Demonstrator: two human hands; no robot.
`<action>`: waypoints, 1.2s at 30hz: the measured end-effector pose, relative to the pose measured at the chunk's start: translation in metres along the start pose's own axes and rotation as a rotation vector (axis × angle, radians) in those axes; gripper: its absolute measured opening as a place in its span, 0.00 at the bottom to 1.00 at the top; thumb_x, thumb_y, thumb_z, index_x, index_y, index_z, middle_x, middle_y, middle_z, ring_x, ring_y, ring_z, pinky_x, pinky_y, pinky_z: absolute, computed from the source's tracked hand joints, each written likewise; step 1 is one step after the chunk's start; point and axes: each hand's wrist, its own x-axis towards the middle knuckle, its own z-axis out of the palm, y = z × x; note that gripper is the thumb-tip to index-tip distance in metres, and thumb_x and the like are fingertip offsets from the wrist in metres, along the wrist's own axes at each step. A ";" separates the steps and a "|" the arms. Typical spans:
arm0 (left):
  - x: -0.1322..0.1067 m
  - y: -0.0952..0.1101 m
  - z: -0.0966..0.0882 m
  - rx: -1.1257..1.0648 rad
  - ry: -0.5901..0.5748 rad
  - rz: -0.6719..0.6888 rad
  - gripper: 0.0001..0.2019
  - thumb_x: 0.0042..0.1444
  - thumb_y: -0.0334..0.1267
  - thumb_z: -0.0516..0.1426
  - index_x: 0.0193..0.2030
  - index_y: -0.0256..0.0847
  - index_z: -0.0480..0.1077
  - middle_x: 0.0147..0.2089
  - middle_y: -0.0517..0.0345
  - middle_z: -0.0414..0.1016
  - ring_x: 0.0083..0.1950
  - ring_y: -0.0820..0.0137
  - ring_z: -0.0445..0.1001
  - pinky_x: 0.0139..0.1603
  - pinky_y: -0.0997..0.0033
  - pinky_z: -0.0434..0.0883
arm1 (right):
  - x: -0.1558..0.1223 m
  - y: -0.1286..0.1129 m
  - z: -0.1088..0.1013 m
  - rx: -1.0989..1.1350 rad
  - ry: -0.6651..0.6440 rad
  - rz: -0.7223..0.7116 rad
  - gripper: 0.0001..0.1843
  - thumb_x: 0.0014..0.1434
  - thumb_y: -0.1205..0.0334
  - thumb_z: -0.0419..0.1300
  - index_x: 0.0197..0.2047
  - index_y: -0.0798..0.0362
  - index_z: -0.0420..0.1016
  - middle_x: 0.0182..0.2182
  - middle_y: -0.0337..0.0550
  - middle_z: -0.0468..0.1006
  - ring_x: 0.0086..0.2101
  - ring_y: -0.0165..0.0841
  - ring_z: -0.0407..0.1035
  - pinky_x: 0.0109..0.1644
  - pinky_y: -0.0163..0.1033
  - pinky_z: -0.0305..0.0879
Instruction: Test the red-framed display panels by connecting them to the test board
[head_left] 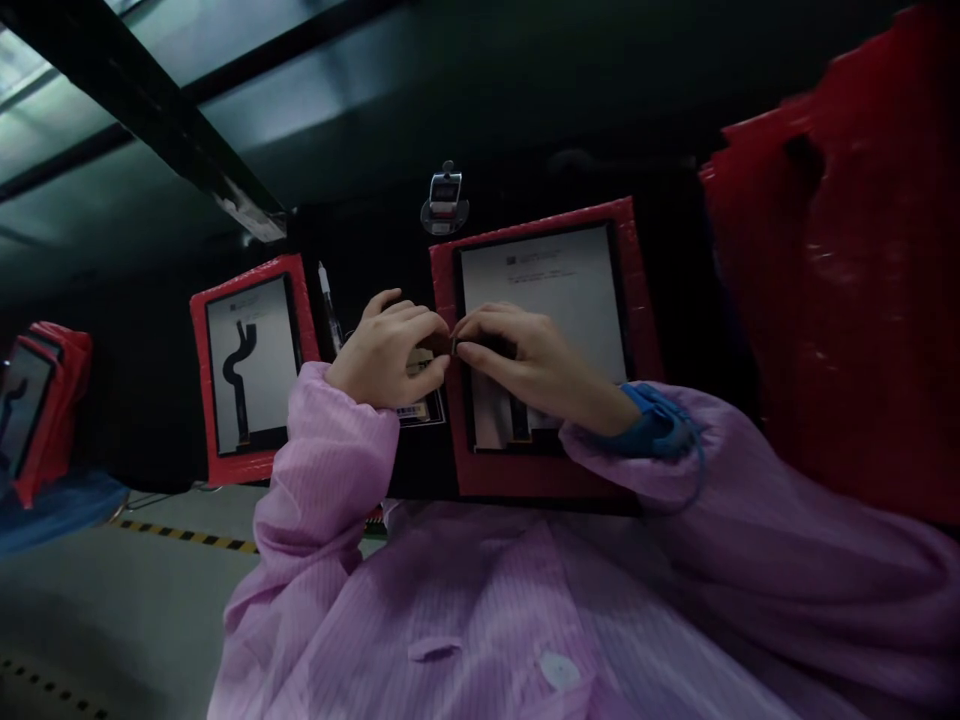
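Tiny part (pixel 454 346) (blurry) in R hand (pixel 534 362), L hand (pixel 391 350) v. close.

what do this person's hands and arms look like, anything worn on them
The left hand and right hand are both ungloved. The left sleeve and right sleeve are long, loose and pinkish-purple with fine stripes, wrinkled along the arms. A blue wristband sits at the right wrist, with a thin blue cord looping from it.

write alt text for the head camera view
A pink-sleeved person's right hand seems to pinch a tiny, unclear item, the left hand close beside it, over a red-bordered panel. Another red-bordered panel and a pen lie to the left.
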 end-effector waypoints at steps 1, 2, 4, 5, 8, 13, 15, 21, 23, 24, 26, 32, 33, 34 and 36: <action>0.001 0.000 0.001 -0.014 -0.036 -0.001 0.06 0.60 0.37 0.55 0.41 0.41 0.72 0.40 0.57 0.81 0.45 0.64 0.79 0.70 0.49 0.59 | 0.000 0.000 0.000 0.001 -0.004 0.001 0.09 0.63 0.59 0.56 0.35 0.52 0.75 0.38 0.44 0.79 0.42 0.36 0.72 0.50 0.44 0.66; 0.002 0.001 0.002 -0.023 -0.060 0.001 0.06 0.61 0.36 0.54 0.40 0.41 0.72 0.40 0.57 0.81 0.46 0.64 0.79 0.70 0.50 0.59 | 0.000 0.000 0.001 -0.008 -0.005 0.000 0.09 0.63 0.59 0.55 0.34 0.51 0.75 0.38 0.44 0.79 0.42 0.36 0.72 0.50 0.44 0.66; 0.004 0.000 0.005 -0.029 -0.085 0.007 0.08 0.63 0.34 0.51 0.39 0.41 0.72 0.40 0.56 0.81 0.46 0.65 0.79 0.69 0.52 0.59 | 0.000 0.001 0.002 -0.046 0.006 -0.005 0.08 0.60 0.61 0.56 0.33 0.51 0.74 0.37 0.43 0.79 0.42 0.37 0.72 0.50 0.45 0.67; 0.005 0.000 0.007 -0.030 -0.091 0.009 0.08 0.64 0.33 0.51 0.38 0.41 0.71 0.40 0.56 0.81 0.46 0.65 0.79 0.68 0.53 0.59 | -0.001 0.001 0.003 -0.070 0.016 -0.008 0.07 0.59 0.62 0.56 0.32 0.51 0.74 0.37 0.43 0.79 0.42 0.37 0.71 0.50 0.45 0.67; 0.006 0.000 0.011 -0.021 -0.092 0.014 0.09 0.65 0.33 0.50 0.37 0.41 0.71 0.39 0.56 0.80 0.46 0.65 0.78 0.67 0.54 0.59 | -0.001 0.002 0.004 -0.128 0.041 -0.019 0.06 0.58 0.63 0.56 0.31 0.50 0.73 0.37 0.43 0.79 0.42 0.38 0.71 0.51 0.46 0.68; 0.006 0.001 0.012 0.006 -0.057 0.018 0.10 0.65 0.33 0.49 0.37 0.40 0.72 0.39 0.55 0.80 0.45 0.65 0.78 0.65 0.56 0.60 | 0.001 0.006 0.001 -0.156 0.019 -0.032 0.07 0.61 0.61 0.57 0.32 0.49 0.74 0.37 0.43 0.80 0.42 0.38 0.70 0.53 0.47 0.68; 0.006 0.002 0.013 0.026 -0.049 0.009 0.10 0.66 0.33 0.50 0.37 0.40 0.72 0.38 0.55 0.80 0.45 0.65 0.78 0.65 0.56 0.60 | 0.002 0.009 0.000 -0.162 0.006 -0.038 0.08 0.62 0.59 0.57 0.33 0.50 0.75 0.38 0.44 0.80 0.42 0.38 0.70 0.54 0.47 0.68; 0.005 -0.001 0.010 0.021 0.039 -0.029 0.11 0.66 0.34 0.50 0.35 0.41 0.71 0.36 0.57 0.80 0.43 0.66 0.78 0.65 0.54 0.61 | 0.005 0.007 -0.014 -0.025 -0.082 0.018 0.12 0.63 0.53 0.58 0.36 0.51 0.78 0.40 0.44 0.81 0.43 0.38 0.72 0.53 0.46 0.68; 0.005 -0.007 0.009 0.027 0.193 -0.089 0.11 0.67 0.35 0.49 0.38 0.42 0.72 0.40 0.55 0.80 0.48 0.64 0.78 0.65 0.54 0.62 | 0.006 0.008 -0.027 0.115 -0.087 0.098 0.14 0.64 0.49 0.58 0.38 0.51 0.78 0.41 0.44 0.81 0.42 0.37 0.74 0.49 0.44 0.70; 0.004 -0.009 0.009 0.045 0.327 -0.137 0.11 0.67 0.37 0.49 0.43 0.42 0.73 0.46 0.51 0.80 0.54 0.62 0.76 0.67 0.54 0.62 | 0.006 0.010 -0.035 0.152 -0.034 0.147 0.15 0.65 0.49 0.57 0.39 0.51 0.77 0.40 0.44 0.81 0.41 0.36 0.74 0.48 0.44 0.71; 0.003 -0.007 0.014 0.099 0.636 -0.245 0.17 0.69 0.43 0.50 0.59 0.41 0.69 0.63 0.43 0.72 0.69 0.57 0.65 0.73 0.51 0.57 | 0.009 0.019 -0.051 0.053 0.189 0.227 0.15 0.68 0.52 0.54 0.42 0.52 0.77 0.42 0.46 0.80 0.43 0.37 0.75 0.52 0.47 0.72; -0.025 0.066 0.067 0.084 0.530 -0.206 0.40 0.67 0.61 0.51 0.78 0.44 0.44 0.79 0.38 0.45 0.81 0.48 0.41 0.78 0.39 0.45 | 0.024 0.057 -0.081 -0.605 0.462 0.373 0.19 0.68 0.64 0.57 0.59 0.62 0.72 0.62 0.63 0.67 0.65 0.52 0.56 0.72 0.62 0.50; -0.032 0.080 0.080 0.068 0.410 -0.196 0.41 0.67 0.61 0.52 0.78 0.45 0.43 0.80 0.39 0.44 0.82 0.47 0.38 0.78 0.38 0.46 | 0.028 0.062 -0.083 -0.611 0.446 0.386 0.19 0.69 0.63 0.56 0.58 0.64 0.72 0.61 0.64 0.67 0.66 0.53 0.56 0.72 0.61 0.51; -0.038 0.091 0.092 0.064 0.323 -0.189 0.41 0.67 0.60 0.53 0.79 0.46 0.43 0.80 0.38 0.44 0.82 0.47 0.36 0.78 0.37 0.47 | 0.032 0.065 -0.084 -0.607 0.447 0.388 0.18 0.69 0.63 0.55 0.56 0.66 0.73 0.60 0.65 0.67 0.65 0.53 0.56 0.71 0.60 0.52; -0.048 0.104 0.113 0.079 0.225 -0.250 0.39 0.68 0.55 0.54 0.79 0.46 0.42 0.80 0.37 0.43 0.82 0.46 0.33 0.78 0.35 0.45 | 0.041 0.070 -0.085 -0.593 0.465 0.386 0.15 0.69 0.64 0.54 0.49 0.67 0.75 0.57 0.64 0.69 0.63 0.52 0.59 0.69 0.58 0.54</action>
